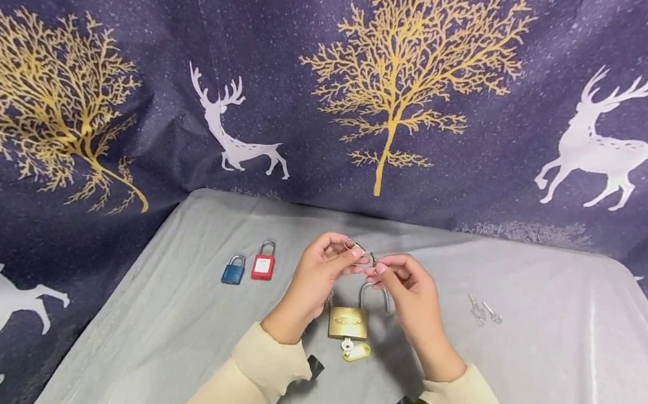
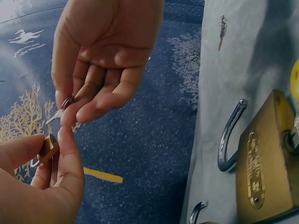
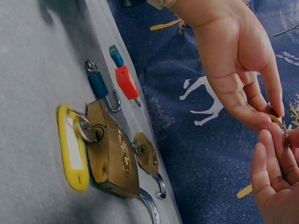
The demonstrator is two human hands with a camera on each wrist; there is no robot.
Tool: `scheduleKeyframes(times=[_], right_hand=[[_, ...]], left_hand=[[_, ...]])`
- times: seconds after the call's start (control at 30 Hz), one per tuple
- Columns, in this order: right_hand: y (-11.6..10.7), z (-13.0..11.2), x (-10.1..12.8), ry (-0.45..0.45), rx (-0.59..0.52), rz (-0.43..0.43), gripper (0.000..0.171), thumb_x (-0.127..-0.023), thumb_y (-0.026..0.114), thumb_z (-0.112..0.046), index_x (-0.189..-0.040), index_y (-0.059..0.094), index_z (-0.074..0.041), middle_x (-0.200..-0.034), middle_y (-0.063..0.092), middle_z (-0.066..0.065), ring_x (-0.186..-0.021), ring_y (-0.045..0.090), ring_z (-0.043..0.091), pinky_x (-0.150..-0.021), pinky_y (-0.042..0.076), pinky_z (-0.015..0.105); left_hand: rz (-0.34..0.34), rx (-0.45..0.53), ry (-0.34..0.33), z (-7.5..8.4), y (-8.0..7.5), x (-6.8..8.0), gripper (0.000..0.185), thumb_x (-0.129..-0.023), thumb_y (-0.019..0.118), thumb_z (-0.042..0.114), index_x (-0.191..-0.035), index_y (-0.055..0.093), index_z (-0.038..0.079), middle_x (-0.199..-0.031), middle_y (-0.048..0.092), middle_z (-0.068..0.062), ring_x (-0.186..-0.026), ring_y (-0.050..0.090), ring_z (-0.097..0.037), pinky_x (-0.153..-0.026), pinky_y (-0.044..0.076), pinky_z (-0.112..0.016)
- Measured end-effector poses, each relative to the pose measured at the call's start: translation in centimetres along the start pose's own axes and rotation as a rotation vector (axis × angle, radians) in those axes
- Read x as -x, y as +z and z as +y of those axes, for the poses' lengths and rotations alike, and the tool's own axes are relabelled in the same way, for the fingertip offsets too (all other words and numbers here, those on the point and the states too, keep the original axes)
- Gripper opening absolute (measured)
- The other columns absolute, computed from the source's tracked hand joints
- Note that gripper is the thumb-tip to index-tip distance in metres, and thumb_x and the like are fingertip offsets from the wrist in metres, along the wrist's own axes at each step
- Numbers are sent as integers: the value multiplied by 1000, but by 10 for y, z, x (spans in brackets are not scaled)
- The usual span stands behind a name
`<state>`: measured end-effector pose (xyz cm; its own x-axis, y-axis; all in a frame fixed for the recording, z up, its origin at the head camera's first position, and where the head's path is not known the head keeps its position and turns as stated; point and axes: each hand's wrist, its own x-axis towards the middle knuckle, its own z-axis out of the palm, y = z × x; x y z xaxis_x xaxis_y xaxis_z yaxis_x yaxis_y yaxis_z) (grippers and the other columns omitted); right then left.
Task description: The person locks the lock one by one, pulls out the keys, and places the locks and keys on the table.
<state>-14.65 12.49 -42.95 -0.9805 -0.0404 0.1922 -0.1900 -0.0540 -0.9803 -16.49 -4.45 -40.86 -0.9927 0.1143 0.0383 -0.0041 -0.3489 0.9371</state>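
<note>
In the head view my left hand (image 1: 320, 268) pinches a small brass padlock (image 2: 48, 148) between thumb and fingers. My right hand (image 1: 408, 288), just to the right, pinches a small silver key (image 2: 55, 116) on a ring. The key's blade points toward the padlock's bottom face, with a short gap between them in the left wrist view. Below both hands lies a large brass padlock (image 1: 348, 323), its shackle swung out. A key with a yellow tag (image 1: 356, 353) sits in that lock. The small padlock's shackle is partly covered by fingers.
To the left on the grey-covered table (image 1: 156, 316) lie a blue padlock (image 1: 233, 272) and a red padlock (image 1: 263, 266). Loose keys (image 1: 476, 310) lie at the right. Another brass padlock (image 3: 147, 154) and a second blue padlock (image 3: 97, 85) show in the right wrist view.
</note>
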Motion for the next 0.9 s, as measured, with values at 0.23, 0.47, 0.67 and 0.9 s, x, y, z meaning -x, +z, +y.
scheduleKeyframes(times=[0.23,0.47,0.67,0.9], right_hand=[[-1,-2,-1,-26,15,-1,20,-98,63,-4,-109,60,11,-90,78,-5,-80,74,11,-78,61,32],[-9,-5,-3,-42,69,37,16,-97,65,-5,-107,63,7,-89,76,-8,-79,72,10,-76,59,28],[-22,-6,-4,-59,117,38,17,-98,64,-6,-107,63,8,-89,76,-10,-77,72,8,-75,60,26],[-37,-6,-2,-54,128,22,19,-101,62,-10,-108,60,8,-89,78,-6,-76,73,11,-76,61,28]], left_hand=[[37,-15,11,8,-8,-2,11,-94,63,-4,-104,59,-1,-92,67,-4,-83,74,-12,-82,61,-28],[70,-24,28,19,-19,-3,16,-93,63,-6,-108,59,-7,-94,66,-5,-80,73,-12,-80,61,-27],[94,-71,30,24,-37,-4,18,-92,63,-7,-110,60,-8,-96,65,-5,-83,73,-15,-85,61,-31],[121,-102,23,26,-61,1,26,-91,64,-9,-117,58,-10,-92,64,-2,-79,72,-13,-78,61,-25]])
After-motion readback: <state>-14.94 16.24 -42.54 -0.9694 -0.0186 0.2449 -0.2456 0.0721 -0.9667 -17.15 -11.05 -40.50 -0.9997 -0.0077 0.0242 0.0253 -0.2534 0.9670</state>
